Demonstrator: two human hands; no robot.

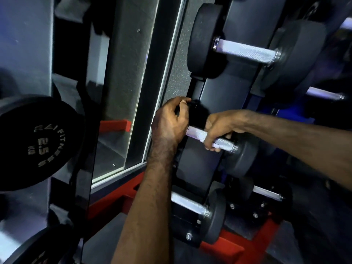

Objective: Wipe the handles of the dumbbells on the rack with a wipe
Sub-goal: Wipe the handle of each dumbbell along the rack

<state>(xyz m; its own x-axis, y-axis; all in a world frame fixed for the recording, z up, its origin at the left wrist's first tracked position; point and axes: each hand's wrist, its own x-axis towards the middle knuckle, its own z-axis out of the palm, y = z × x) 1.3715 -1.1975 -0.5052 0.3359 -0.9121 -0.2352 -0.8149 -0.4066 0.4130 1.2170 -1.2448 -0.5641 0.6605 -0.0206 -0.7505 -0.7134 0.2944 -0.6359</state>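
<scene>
Right hand [217, 128] is wrapped around the dumbbell handle [211, 137], centre-right of the frame, grip clamped on it. Can't actually see a wipe, so it's probably tucked under the palm. Left hand [171, 122] is curled over the dark near weight head [196, 113], grip closed on it, looks like it's steadying things. Risk as I see it: push too hard sideways and the dumbbell rolls in its cradle on the rack [213, 96], or the wipe bunches and misses the knurling by the collar.
</scene>
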